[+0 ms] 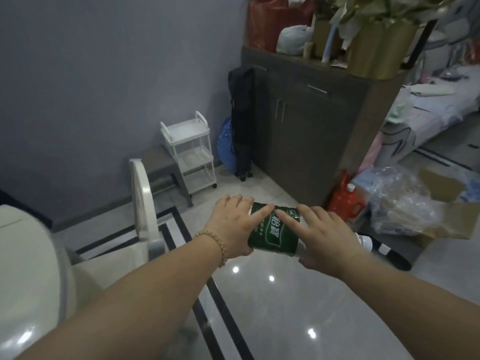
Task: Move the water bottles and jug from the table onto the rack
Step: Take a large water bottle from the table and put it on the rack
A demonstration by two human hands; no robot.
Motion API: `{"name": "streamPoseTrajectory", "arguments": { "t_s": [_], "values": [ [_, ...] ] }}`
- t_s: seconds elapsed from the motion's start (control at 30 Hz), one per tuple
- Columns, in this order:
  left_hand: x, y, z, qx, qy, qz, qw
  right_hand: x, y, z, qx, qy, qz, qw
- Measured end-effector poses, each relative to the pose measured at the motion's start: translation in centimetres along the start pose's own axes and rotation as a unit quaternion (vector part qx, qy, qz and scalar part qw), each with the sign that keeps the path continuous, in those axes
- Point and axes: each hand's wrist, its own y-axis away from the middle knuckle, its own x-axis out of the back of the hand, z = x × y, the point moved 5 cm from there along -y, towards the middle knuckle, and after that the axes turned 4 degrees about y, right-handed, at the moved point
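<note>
Item: water bottle (272, 231), green label, held sideways at centre. Left hand (233, 224) grip wraps its base end, right hand (324, 237) grip wraps the cap end. Rack (189, 152) stands at 11 o'clock, well apart. Best handling: carry two-handed, then turn it upright over a tier before release.

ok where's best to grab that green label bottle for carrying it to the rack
Round the green-labelled middle of the water bottle, a straight cylinder. It lies on its side, cap to the right, so wrap from above, thumb under, as the left hand and right hand do; likely steadier than the neck.
</note>
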Motion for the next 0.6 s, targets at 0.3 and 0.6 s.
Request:
{"name": "streamPoseTrajectory", "arguments": {
  "t_s": [0.3,0.6],
  "values": [
    [-4.6,-14.1,-9.1,0.122,0.013,-0.032,0.992,-3.6,-18.9,9.3,0.120,-0.005,0.007,0.993],
    [-4.7,-20.4,-22.0,0.210,-0.015,-0.056,0.976,-2.6,-36.4,10.0,0.220,-0.020,0.041,0.975]
  ]
}}
